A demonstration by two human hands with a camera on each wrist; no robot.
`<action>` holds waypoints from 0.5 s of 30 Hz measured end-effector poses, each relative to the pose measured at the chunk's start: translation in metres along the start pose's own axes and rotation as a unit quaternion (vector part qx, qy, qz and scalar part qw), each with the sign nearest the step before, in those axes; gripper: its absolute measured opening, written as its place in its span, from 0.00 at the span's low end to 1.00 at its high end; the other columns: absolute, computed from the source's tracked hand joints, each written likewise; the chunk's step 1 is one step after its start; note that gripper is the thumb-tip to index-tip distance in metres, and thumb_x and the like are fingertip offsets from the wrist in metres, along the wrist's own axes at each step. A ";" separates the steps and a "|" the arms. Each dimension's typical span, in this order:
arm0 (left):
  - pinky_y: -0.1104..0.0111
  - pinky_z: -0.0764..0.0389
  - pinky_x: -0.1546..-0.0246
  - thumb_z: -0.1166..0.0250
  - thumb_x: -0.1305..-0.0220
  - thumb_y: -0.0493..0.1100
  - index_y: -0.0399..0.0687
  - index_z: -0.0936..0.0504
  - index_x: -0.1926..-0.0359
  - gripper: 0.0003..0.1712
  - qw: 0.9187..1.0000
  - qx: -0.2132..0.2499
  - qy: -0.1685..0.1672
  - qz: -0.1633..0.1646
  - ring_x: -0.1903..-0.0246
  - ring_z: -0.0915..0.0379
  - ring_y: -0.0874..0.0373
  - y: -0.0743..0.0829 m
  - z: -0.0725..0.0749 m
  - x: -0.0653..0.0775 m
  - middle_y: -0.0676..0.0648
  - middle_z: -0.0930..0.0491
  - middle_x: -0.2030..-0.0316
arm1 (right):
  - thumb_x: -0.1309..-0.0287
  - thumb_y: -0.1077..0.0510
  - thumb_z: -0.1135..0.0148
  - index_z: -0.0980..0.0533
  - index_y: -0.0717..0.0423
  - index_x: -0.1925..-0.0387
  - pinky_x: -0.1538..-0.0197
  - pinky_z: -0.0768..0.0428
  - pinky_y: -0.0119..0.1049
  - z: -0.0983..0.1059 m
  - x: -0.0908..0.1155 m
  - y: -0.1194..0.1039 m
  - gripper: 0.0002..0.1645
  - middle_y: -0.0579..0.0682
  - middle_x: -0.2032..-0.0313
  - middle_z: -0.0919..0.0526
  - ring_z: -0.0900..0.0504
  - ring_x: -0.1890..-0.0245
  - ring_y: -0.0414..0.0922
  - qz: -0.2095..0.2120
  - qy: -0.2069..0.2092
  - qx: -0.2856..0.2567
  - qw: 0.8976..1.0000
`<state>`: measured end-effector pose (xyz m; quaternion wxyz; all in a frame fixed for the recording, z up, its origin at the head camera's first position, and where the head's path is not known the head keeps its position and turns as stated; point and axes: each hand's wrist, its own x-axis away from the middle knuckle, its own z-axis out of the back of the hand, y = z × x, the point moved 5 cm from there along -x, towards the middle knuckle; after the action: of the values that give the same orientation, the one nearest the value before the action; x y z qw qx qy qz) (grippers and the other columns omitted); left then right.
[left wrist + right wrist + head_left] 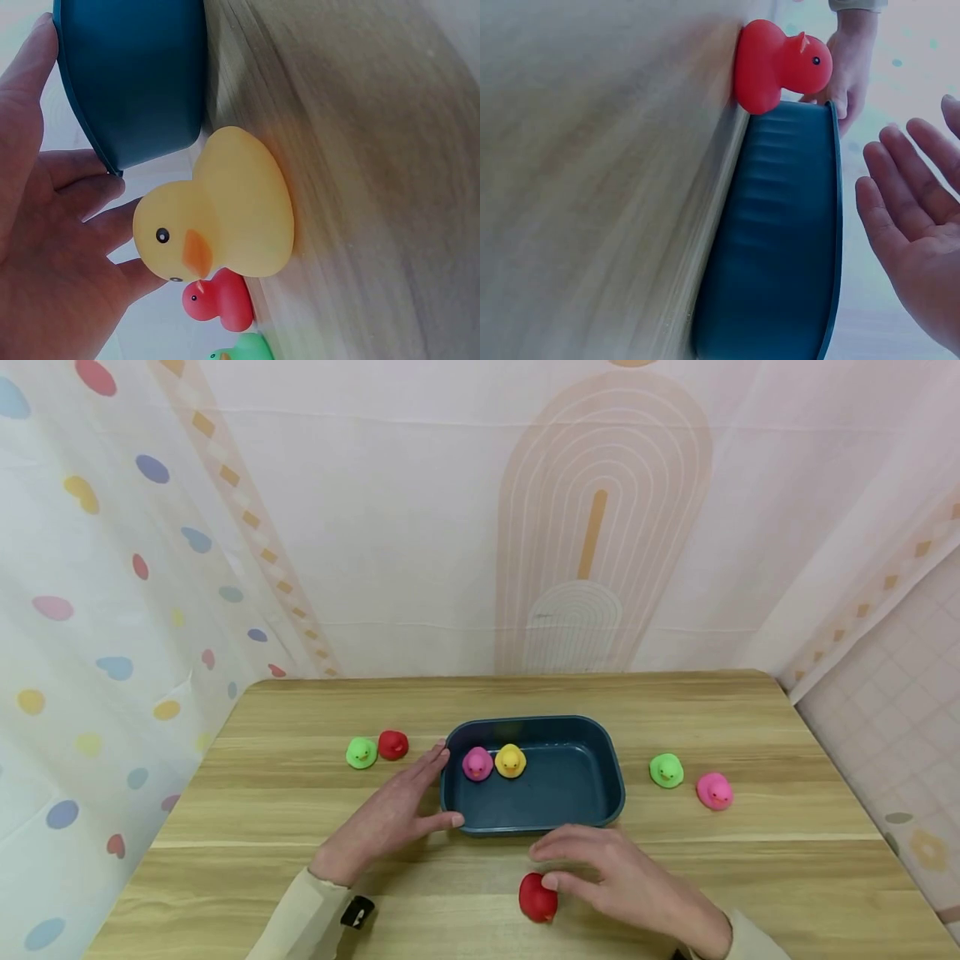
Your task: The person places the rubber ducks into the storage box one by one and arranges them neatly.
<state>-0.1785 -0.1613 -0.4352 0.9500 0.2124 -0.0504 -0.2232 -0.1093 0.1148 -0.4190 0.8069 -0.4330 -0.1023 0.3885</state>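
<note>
A dark blue rectangular tub (540, 818) sits mid-table with a pink duck (477, 764) and a yellow duck (511, 761) in its left part. My left hand (386, 818) rests its thumb and outstretched fingertips on the tub's left rim. Below that hand stands another yellow duck (225, 202), hidden from the head view. My right hand (611, 872), fingers spread and loosely bent, is over the table in front of the tub. Its thumb overlaps a red duck (537, 898) in the head view; in the right wrist view the red duck (769, 67) stands apart from the fingers.
Left of the tub, a green duck (362, 752) and a red duck (393, 745) sit side by side. To its right are another green duck (666, 770) and a pink duck (716, 791). A patterned curtain (405, 527) hangs behind the wooden table (285, 827).
</note>
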 end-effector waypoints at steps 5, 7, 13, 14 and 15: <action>0.44 0.32 0.30 0.29 0.36 0.64 0.38 0.40 0.21 0.54 1.000 0.001 0.000 0.001 0.25 0.43 0.38 0.000 0.000 0.000 0.41 0.47 0.20 | 0.24 0.43 0.43 0.18 0.47 0.39 0.43 0.16 0.36 -0.004 0.004 0.001 0.22 0.43 0.40 0.17 0.19 0.43 0.40 -0.006 -0.042 -0.013 0.999; 0.44 0.32 0.31 0.29 0.36 0.64 0.38 0.40 0.21 0.55 1.000 0.001 -0.001 0.002 0.25 0.43 0.38 0.000 0.000 0.000 0.41 0.47 0.20 | 0.25 0.41 0.43 0.19 0.46 0.37 0.43 0.17 0.35 -0.007 0.005 0.002 0.24 0.43 0.38 0.18 0.20 0.40 0.41 -0.007 -0.065 -0.007 0.998; 0.45 0.31 0.31 0.29 0.36 0.64 0.38 0.39 0.21 0.55 1.000 0.000 0.001 -0.002 0.25 0.42 0.38 0.000 0.000 0.000 0.40 0.46 0.20 | 0.25 0.37 0.45 0.23 0.43 0.31 0.38 0.19 0.38 -0.015 0.008 0.007 0.29 0.42 0.32 0.23 0.24 0.35 0.42 -0.004 -0.147 0.035 0.988; 0.45 0.31 0.31 0.29 0.36 0.64 0.38 0.39 0.21 0.55 1.000 0.000 0.001 -0.002 0.25 0.42 0.38 0.000 0.000 0.000 0.40 0.46 0.20 | 0.25 0.37 0.45 0.24 0.43 0.31 0.38 0.19 0.39 -0.017 0.008 0.008 0.29 0.41 0.32 0.23 0.24 0.34 0.42 -0.005 -0.157 0.038 0.987; 0.44 0.31 0.31 0.29 0.36 0.64 0.38 0.39 0.21 0.55 1.000 0.000 0.001 -0.002 0.25 0.43 0.38 0.000 0.000 0.000 0.40 0.46 0.20 | 0.25 0.37 0.45 0.24 0.43 0.30 0.38 0.19 0.39 -0.017 0.008 0.009 0.30 0.41 0.32 0.23 0.24 0.34 0.42 -0.005 -0.162 0.042 0.986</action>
<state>-0.1785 -0.1613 -0.4354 0.9496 0.2129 -0.0487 -0.2250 -0.1001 0.1128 -0.4382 0.7992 -0.3297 -0.2172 0.4532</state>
